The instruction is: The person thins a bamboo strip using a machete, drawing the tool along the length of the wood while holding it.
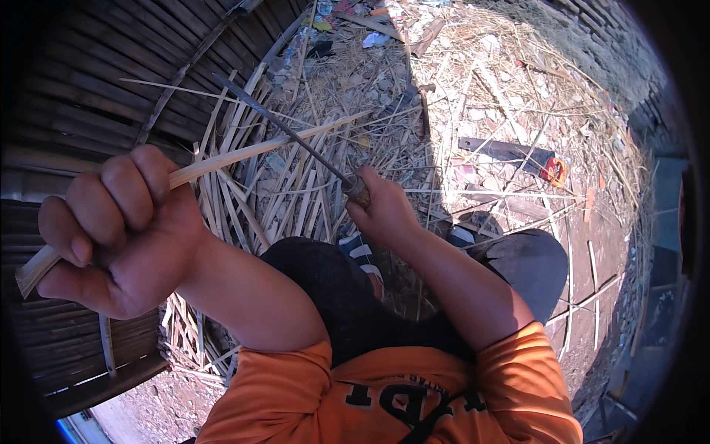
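My left hand (129,233) is closed around a long pale bamboo strip (262,147), raised at the left. One end pokes out below the fist, and the other slants up to the right. In my right hand (386,207), near the middle, is the wooden handle of a long, narrow, dark-bladed knife (259,107). The blade points up and left and crosses the strip in the picture; whether the two touch I cannot tell. Many split bamboo strips (235,200) lie heaped on the ground beyond my hands.
On the littered ground lie a handsaw (503,150) with an orange grip and a hammer (425,115). A slatted bamboo wall (81,96) curves along the left. My bent knees (536,266) are below my forearms. A rough wall (592,44) stands at the far right.
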`<state>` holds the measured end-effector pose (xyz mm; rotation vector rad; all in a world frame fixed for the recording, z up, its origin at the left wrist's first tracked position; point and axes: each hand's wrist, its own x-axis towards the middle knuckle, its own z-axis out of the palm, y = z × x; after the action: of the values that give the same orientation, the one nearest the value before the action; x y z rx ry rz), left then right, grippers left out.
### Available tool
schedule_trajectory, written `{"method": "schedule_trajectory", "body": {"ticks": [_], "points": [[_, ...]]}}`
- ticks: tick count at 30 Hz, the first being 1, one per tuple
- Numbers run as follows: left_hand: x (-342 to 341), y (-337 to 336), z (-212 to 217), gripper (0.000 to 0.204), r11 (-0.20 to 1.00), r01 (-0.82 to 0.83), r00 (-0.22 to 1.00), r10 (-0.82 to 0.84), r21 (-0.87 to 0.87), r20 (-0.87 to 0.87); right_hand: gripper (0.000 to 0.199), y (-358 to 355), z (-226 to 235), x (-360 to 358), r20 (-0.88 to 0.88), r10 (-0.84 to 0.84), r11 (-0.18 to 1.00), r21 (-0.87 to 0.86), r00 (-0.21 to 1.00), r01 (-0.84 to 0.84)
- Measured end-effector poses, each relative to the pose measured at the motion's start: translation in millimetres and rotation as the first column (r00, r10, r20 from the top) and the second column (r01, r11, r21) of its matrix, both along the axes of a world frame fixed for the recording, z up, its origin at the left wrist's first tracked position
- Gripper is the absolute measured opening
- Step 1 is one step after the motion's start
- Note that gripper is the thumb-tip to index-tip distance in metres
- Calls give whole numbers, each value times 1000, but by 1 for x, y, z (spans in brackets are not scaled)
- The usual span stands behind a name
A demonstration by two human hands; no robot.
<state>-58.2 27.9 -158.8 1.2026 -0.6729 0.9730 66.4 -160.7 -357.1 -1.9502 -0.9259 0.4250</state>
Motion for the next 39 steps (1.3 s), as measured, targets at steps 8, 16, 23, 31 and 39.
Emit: {"method": "schedule_trajectory", "body": {"ticks": [8,16,23,31,39], "points": [[-11,12,-2,37,999,-43,999,43,-31,-5,43,5,-52,43,-15,-83,970,-230,996,77],[-59,-11,35,23,992,-129,983,125,-19,-131,37,-13,-68,13,3,2,999,-48,1000,-2],[-42,3,22,26,992,-123,986,123,0,-114,36,0,-42,20,-76,-5,997,-79,997,-1],[-35,15,19,32,986,-125,986,110,-112,-126,31,3,-94,43,-67,-75,980,-189,995,62],[-53,29,16,35,975,-210,977,206,-75,-61,36,16,-60,22,55,57,998,-39,997,-54]]}}
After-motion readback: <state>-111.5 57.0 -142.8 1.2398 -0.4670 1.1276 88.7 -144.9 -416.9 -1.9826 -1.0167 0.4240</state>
